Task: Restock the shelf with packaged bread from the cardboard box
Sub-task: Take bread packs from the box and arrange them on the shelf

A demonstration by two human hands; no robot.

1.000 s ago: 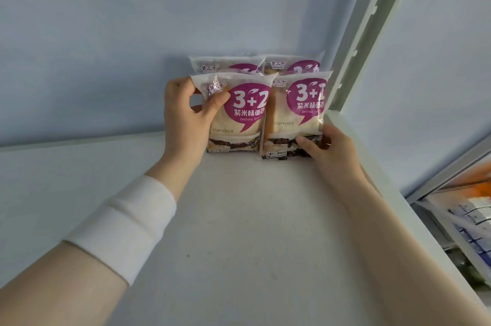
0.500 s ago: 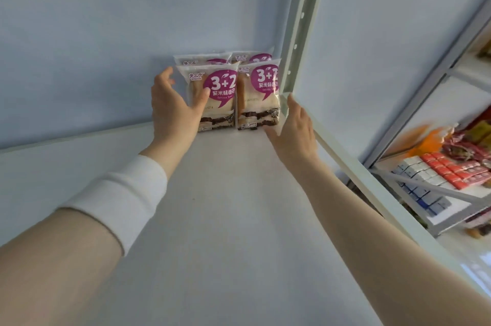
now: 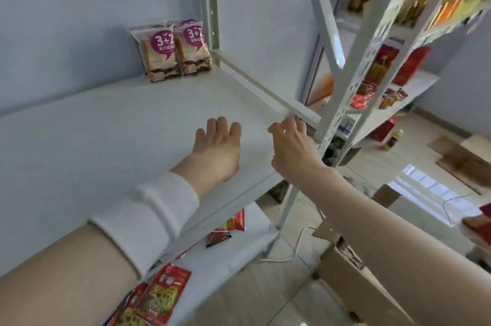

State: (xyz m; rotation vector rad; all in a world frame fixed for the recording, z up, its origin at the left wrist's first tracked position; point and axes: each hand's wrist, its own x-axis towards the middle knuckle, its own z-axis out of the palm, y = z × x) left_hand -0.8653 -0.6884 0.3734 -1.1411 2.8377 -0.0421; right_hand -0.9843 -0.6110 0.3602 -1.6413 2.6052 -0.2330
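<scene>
Wall: plain blue, backs the whole shelf (image 3: pixel 106 123); gives the packs something to lean against.
Lower shelf: snack bags (image 3: pixel 159 296) lie flat at my bottom left, red and green, not part of this job.
Left arm: white sleeve (image 3: pixel 148 216) bunched at my wrist, forearm stretched over the shelf board.
Bread packs: two front packs (image 3: pixel 174 53) stand upright side by side, touching, in the far right corner of the shelf; tops of more packs show just behind them. Purple labels face out, so they read from the aisle. Tucked against the wall and the upright post, I judge so the row fills from the corner outward.
Left hand (image 3: pixel 216 145): empty, fingers loosely spread, palm down over bare shelf, well apart from the packs. Holding nothing.
Right hand (image 3: pixel 289 145): empty too, fingers half curled near the shelf's front right corner, beside the side rail (image 3: pixel 265 89). Cannot tell if fingertips touch the edge.
Post: white perforated upright (image 3: pixel 211 1) stands right beside the right-hand pack, stops it sliding off the end.
Cardboard box (image 3: pixel 353 280): on the floor at my lower right, flap up, partly hidden by my right forearm; contents not visible.
Next, by my reckoning: both hands free, so down to the box for more bread, then set it to the left of the standing pair.
Far right: other racks with mixed goods, blurred.
</scene>
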